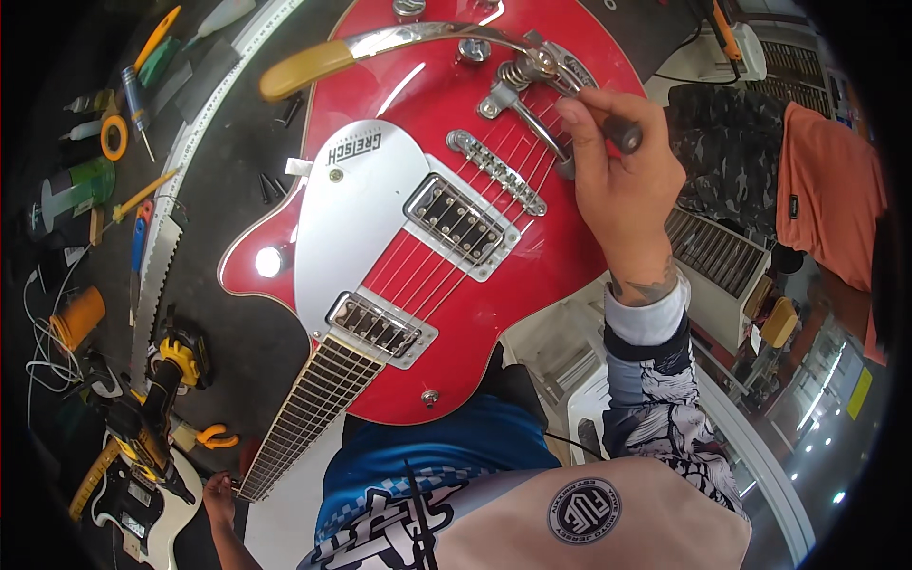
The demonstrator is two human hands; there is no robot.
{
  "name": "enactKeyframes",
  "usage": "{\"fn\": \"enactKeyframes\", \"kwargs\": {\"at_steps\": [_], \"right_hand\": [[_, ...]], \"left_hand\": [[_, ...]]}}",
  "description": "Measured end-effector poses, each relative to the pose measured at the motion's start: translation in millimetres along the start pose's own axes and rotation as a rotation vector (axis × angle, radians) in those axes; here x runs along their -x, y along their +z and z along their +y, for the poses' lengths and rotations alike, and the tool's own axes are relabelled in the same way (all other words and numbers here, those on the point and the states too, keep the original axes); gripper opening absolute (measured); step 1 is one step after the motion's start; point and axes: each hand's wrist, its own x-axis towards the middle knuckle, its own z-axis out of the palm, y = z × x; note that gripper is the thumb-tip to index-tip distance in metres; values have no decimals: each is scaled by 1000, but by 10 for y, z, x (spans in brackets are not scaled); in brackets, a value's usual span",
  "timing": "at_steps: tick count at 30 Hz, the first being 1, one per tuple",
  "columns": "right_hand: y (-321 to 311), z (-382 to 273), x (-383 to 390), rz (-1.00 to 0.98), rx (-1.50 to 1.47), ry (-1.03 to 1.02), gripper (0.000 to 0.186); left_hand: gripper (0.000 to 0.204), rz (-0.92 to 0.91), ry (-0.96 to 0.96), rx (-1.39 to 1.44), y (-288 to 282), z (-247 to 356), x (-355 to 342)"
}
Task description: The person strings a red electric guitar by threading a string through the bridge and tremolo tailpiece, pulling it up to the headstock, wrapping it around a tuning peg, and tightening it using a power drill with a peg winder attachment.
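Observation:
A red electric guitar (pixel 541 266) lies face up across the bench edge and my lap, its neck (pixel 309 408) running to the lower left. My right hand (pixel 627 176) is closed on a dark-handled tool (pixel 623 134) over the chrome vibrato tailpiece (pixel 541 71); the tool's tip is hidden by my fingers. The vibrato arm (pixel 309 69), with its yellowish grip, swings out to the left. Strings run from the tailpiece over the bridge (pixel 496 173) and both pickups. Down at the lower left, my left hand (pixel 219 501) closes round the neck's far end, fingers partly hidden.
On the dark bench left of the guitar lie a long ruler (pixel 214 90), a handsaw (pixel 152 285), a yellow-black power drill (pixel 176 361), orange-handled pliers (pixel 217 437) and a white guitar body (pixel 176 508). Clothes (pixel 826 180) hang at the right near a white drawer unit (pixel 712 271).

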Motion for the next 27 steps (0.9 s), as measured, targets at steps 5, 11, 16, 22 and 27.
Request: {"fn": "enactKeyframes", "kwargs": {"at_steps": [5, 11, 16, 22, 27], "right_hand": [[31, -68, -18, -8, 47, -23, 27], [28, -48, -17, 24, 58, -140, 29], [35, -22, 13, 46, 44, -170, 28], [24, 18, 13, 43, 18, -215, 27], [30, 10, 36, 44, -31, -152, 27]], "left_hand": [[20, 0, -16, 17, -5, -27, -8], [16, 4, -5, 7, -9, -79, -21], [15, 2, -28, 33, 43, 65, 35], [14, 15, -20, 63, 32, -32, 6], [14, -12, -100, 122, 25, 29, 1]]}}
